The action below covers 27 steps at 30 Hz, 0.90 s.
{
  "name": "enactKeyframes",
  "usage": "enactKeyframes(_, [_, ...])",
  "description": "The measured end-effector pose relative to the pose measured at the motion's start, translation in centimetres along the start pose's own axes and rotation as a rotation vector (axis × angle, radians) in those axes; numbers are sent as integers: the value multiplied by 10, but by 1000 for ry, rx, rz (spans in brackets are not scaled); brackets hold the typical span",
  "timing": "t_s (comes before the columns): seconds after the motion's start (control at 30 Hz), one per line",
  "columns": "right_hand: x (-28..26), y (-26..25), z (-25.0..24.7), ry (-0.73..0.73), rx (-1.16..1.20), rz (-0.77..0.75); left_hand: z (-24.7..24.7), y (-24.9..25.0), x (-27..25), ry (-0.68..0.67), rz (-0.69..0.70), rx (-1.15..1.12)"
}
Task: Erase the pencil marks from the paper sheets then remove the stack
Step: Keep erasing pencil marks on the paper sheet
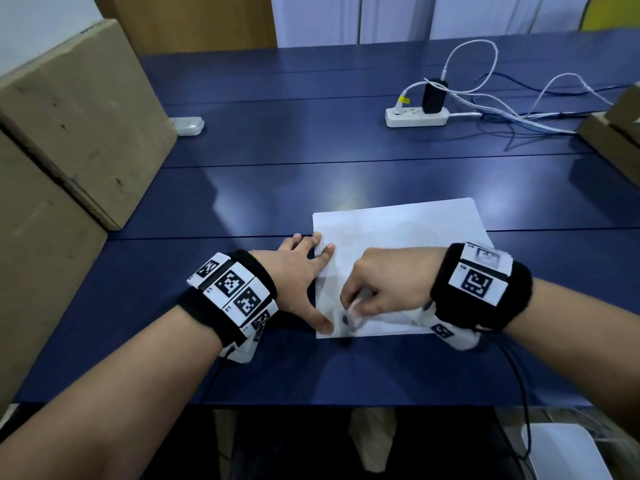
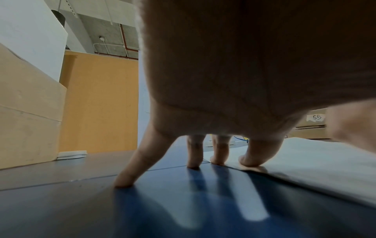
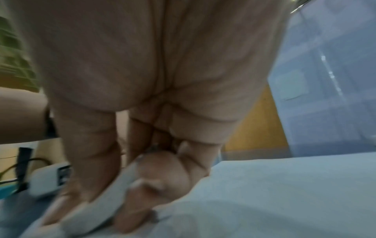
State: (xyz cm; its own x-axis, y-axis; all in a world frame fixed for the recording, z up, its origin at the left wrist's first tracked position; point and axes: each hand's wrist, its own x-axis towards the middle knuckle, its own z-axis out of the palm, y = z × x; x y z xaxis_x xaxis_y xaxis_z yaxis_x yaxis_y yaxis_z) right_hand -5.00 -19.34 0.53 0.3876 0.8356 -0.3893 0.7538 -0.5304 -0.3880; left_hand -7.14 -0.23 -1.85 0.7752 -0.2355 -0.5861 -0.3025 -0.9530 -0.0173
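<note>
The paper stack lies flat on the near middle of the blue table, its long axis running left to right with the left end turned slightly toward you; it has not been removed, and the top sheet looks mostly clean apart from a dark mark at the near left corner, so I judge you are late in the erasing. Your left hand is spread open, fingertips pinning the left edge. Your right hand is curled tight round the white eraser, rubbing beside that mark.
</note>
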Motion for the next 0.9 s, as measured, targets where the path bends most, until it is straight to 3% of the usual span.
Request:
enactKeyframes(0.17, [12,28,-17,262,-115,242,-1,0,-2,5,3,-7])
enactKeyframes(0.27, [6,22,-12,221,-67,182,-1,0,-1,4,4,-8])
enactKeyframes(0.4, [-6,-3,0,-12,29,36,-1,1,-1,-2,-3,7])
enactKeyframes(0.47, [-1,2,-5,22,-11,61,0,1,-2,-6,-5,4])
enactKeyframes(0.57, [12,21,-20,210,-40,237,-1,0,-2,-3,-6,1])
enactKeyframes(0.67, [17,32,-22,278,-42,354,-2,1,-4,-6,-6,6])
enactKeyframes(0.73, [11,28,-17,249,-56,257,-3,1,-4,-5,-3,2])
enactKeyframes(0.83, [-4,10,-7,39,3,67,-1,0,-1,-4,-2,13])
enactKeyframes(0.9, [-8,2,-1,-79,26,17,0,0,-1,-6,-6,18])
